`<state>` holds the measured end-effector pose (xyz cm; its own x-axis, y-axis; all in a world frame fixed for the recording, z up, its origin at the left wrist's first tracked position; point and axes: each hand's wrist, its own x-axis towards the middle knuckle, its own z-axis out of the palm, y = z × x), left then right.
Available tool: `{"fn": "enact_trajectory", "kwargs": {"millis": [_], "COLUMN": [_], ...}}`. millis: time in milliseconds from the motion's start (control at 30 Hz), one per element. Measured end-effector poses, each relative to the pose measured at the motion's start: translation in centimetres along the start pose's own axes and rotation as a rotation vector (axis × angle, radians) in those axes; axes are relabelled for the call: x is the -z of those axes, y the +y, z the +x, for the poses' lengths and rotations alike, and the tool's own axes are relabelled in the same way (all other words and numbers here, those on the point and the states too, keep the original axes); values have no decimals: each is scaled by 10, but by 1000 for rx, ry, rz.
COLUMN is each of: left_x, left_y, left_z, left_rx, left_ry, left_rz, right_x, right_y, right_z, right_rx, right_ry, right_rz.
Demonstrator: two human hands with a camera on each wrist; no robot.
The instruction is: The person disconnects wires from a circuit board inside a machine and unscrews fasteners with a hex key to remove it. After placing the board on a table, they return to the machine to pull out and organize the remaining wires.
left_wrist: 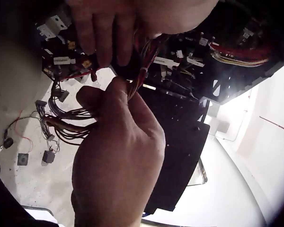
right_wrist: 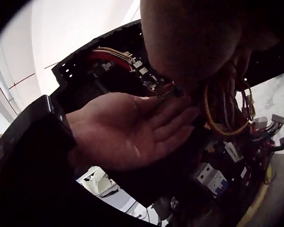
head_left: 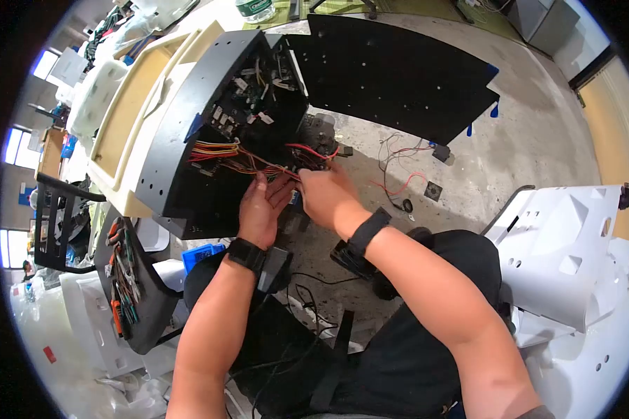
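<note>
A bundle of thin coloured wires (left_wrist: 141,78) runs out of a black panelled housing (head_left: 168,146). My right hand (head_left: 332,199) pinches this wire bundle between thumb and fingers; loose wire ends with connectors (left_wrist: 66,116) trail out past it. Beside it, my left hand (head_left: 260,213) lies palm up under the wires, its fingers fairly straight, as the right wrist view also shows. Yellow and red wires (head_left: 217,149) fan across the inside of the housing above the left hand. Circuit boards with white connectors (head_left: 223,119) sit deeper inside.
A black perforated panel (head_left: 391,73) extends from the housing's far side. On the concrete floor lie loose cables (head_left: 391,157) and a small square fan (head_left: 433,190). Hand tools (head_left: 119,272) rest on a grey surface at left; a white moulded shell (head_left: 559,251) stands at right.
</note>
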<state>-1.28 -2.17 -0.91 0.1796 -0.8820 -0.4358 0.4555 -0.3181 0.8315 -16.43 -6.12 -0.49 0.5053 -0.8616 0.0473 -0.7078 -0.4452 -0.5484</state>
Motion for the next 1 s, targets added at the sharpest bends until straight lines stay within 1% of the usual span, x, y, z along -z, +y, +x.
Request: {"fn": "enact_trajectory", "kwargs": {"millis": [33, 100, 167, 200, 267, 300, 367, 500, 567, 600, 667, 700, 767, 800, 833, 867, 900, 967, 1000], "left_x": [1, 2, 5, 6, 5, 5, 4, 2, 1, 2, 2, 4, 12, 16, 18, 18, 19, 16, 17], "left_y": [0, 2, 5, 6, 7, 8, 10, 13, 14, 14, 15, 14, 14, 15, 18, 19, 20, 26, 25], "left_z": [-1, -2, -5, -6, -10, -12, -12, -13, -15, -16, -16, -15, -12, -9, -6, -3, -1, 1, 3], "left_rx": [11, 26, 52, 52, 78, 83, 40, 43, 54, 54, 83, 81, -130, -132, -166, -199, -198, -198, -198], "left_ry": [-21, 7, 11, 13, 11, 14, -42, -51, -42, -41, 122, 124, 62, 63, 100, 134, 134, 122, 124], "left_rz": [10, 37, 54, 66, 62, 69, 86, 123, 99, 100, -23, -21, -131, -126, -110, -93, -88, -54, -54], "right_x": [2, 7, 14, 14, 10, 8, 7, 13, 18, 23, 39, 44, 44, 41, 37, 31, 25, 23, 24], "right_y": [0, 2, 3, 3, 3, 3, 4, 5, 1, 0, -7, -9, -4, 2, 8, 12, 15, 9, 7], "right_z": [1, 7, 10, 10, 12, 12, 14, 12, 12, 13, 18, 19, 21, 21, 19, 14, 12, 10, 8], "right_rx": [20, -6, -51, -52, -41, -45, -71, -74, -59, -59, -50, -44, -18, -7, 1, 30, 27, -34, -18], "right_ry": [-6, 8, -53, -47, 16, 14, 60, -17, 117, 116, 72, 50, 69, 66, 64, 77, 78, -95, -98], "right_rz": [-22, -30, -116, -105, -132, -124, -113, -98, 38, 40, 247, 352, 378, 275, 172, 142, 146, 82, 61]}}
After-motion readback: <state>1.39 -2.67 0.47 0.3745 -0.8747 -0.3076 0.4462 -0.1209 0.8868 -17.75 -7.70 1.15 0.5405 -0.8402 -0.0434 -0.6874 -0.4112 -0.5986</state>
